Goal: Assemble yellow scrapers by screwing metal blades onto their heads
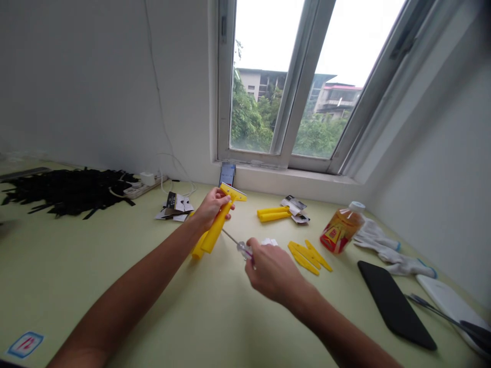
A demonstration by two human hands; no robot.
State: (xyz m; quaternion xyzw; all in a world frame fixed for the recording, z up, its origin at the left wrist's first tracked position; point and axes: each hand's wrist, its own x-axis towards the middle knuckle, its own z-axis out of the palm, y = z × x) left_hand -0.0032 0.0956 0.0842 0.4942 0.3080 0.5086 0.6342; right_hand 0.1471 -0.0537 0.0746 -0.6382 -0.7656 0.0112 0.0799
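My left hand (211, 207) is closed around a yellow scraper (218, 225), near its head. The scraper is tilted, with its wide head and metal blade strip pointing up and away from me. Another yellow handle (197, 250) shows just behind it on the left; whether my hand touches that one I cannot tell. In my right hand (274, 268) is a screwdriver (241, 247) with a clear handle. Its thin shaft points up and left toward the scraper's handle, and the tip is hard to make out there. Yellow flat plastic pieces (309, 255) lie right of my right hand.
Two yellow handles (274, 213) lie beside small cards (301, 217); more cards (175, 206) lie left. A drink bottle (342, 227), white gloves (399, 258) and a black slab (395, 304) are on the right. Black strips (72, 189) and a power strip (143, 186) lie far left.
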